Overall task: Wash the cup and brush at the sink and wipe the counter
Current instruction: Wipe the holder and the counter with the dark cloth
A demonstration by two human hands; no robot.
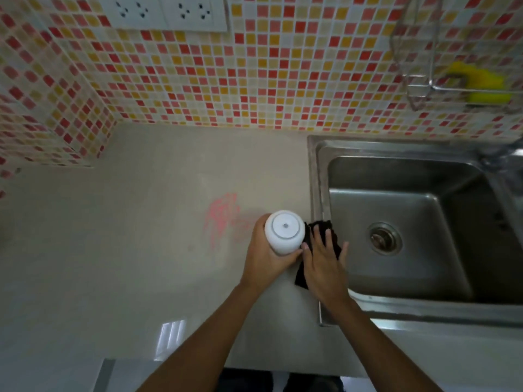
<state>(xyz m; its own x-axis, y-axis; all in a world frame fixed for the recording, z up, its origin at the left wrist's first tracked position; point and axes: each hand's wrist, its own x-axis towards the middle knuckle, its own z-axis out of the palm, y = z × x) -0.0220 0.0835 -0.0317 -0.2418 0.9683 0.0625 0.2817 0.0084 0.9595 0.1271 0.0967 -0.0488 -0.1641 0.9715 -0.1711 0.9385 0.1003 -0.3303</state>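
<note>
Gripping upturned cup (pixel 285 232) in left hand (pixel 263 258) just left of sink (pixel 317 176); pressing black cloth (pixel 300 277) flat under right hand (pixel 322 264), fingers (pixel 328 236) spread; pink smear (pixel 222 219) further left, unwiped.

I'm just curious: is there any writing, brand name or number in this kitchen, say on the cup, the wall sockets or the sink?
None: no text can be read in this view.
White cup: plain upturned base, only a ring and a centre dot.
Wall sockets: no legible marking.
Sink: no brand visible.
Pink smear on the counter: a stain, not writing.
</note>
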